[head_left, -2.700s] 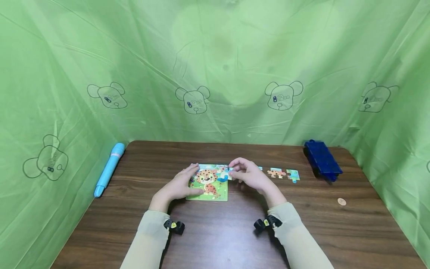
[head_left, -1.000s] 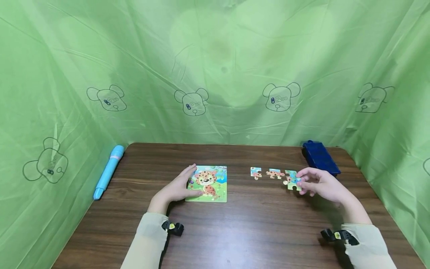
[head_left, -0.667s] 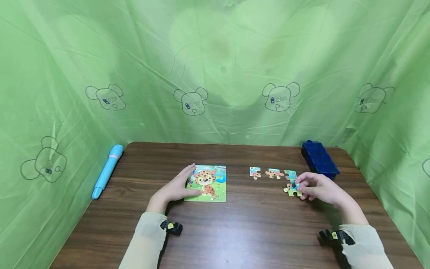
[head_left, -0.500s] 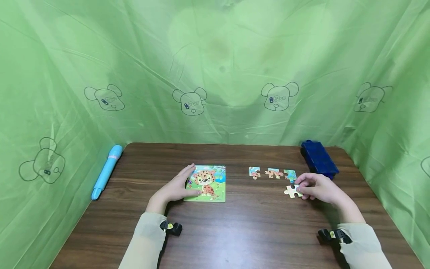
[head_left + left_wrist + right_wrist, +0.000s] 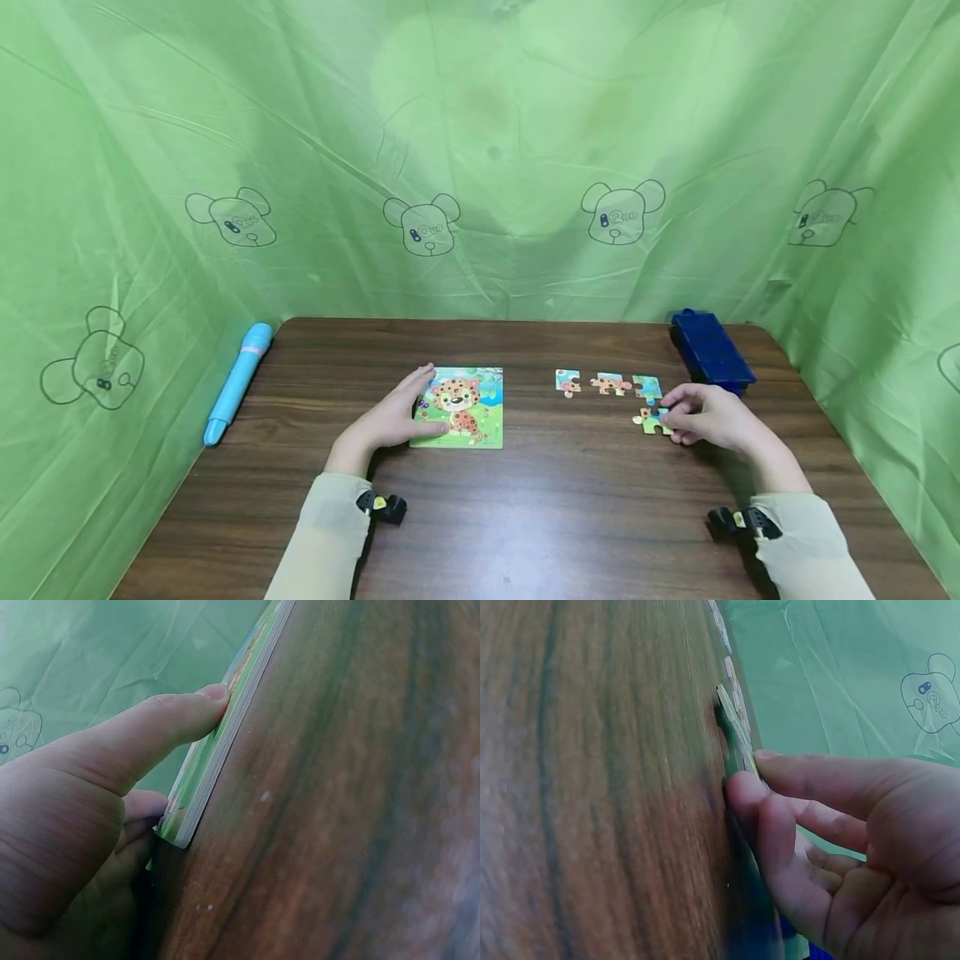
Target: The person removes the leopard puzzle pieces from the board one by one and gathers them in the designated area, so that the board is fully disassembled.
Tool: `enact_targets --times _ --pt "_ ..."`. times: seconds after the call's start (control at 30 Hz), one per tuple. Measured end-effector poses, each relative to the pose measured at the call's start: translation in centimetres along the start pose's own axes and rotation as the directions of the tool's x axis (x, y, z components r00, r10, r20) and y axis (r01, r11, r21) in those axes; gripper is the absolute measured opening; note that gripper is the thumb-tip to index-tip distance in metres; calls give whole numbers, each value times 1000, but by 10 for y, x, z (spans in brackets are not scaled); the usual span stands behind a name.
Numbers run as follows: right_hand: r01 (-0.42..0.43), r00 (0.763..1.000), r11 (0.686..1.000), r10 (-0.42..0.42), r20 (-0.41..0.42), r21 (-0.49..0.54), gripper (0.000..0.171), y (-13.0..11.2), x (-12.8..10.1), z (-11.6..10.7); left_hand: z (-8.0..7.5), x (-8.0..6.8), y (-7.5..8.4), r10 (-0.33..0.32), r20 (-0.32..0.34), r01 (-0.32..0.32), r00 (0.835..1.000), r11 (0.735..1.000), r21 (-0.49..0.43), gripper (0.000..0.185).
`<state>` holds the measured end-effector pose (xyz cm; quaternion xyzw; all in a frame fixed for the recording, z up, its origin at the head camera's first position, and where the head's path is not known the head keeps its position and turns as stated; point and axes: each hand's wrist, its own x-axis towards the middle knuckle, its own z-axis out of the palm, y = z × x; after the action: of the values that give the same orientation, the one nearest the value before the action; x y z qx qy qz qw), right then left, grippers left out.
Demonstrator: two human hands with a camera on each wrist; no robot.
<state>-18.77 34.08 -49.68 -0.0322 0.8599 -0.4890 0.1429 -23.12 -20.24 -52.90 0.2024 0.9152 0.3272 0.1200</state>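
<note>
In the head view my left hand [image 5: 386, 421] rests on the left side of a square leopard picture board [image 5: 483, 423]. Its thumb presses flat on the picture, and the other fingers lie along the left edge. The thumb [image 5: 176, 716] shows the same way in the left wrist view, over the board's thick edge. To the right, my right hand [image 5: 708, 417] pinches a jigsaw piece [image 5: 649, 422] picture side up, its right end hidden by the fingers. In the right wrist view this piece [image 5: 735, 724] is seen nearly edge-on, between thumb and fingertips, close over the table.
Three jigsaw pieces lie in a row: one at the left [image 5: 567, 382], a spotted middle piece [image 5: 611, 383] and a green-blue piece [image 5: 647, 386] just beyond the held one. A dark blue case [image 5: 711, 348] stands back right. A light blue marker-shaped stick [image 5: 238, 383] lies left.
My right hand has carried the jigsaw piece from the board's right side across to the row, then nearer me, turning it cream side up and picture side up again. My left hand stays put.
</note>
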Motion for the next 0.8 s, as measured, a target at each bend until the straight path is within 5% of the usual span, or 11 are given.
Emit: enact_targets --times 0.27,0.8 --pt "-9 1000 995 8 -10 -97 36 1 1 1 0 0 0 -3 1 3 1000 1000 3 112" --pt "-15 1000 996 17 23 -85 37 4 1 -2 -2 -1 2 -6 5 6 1000 1000 -14 111"
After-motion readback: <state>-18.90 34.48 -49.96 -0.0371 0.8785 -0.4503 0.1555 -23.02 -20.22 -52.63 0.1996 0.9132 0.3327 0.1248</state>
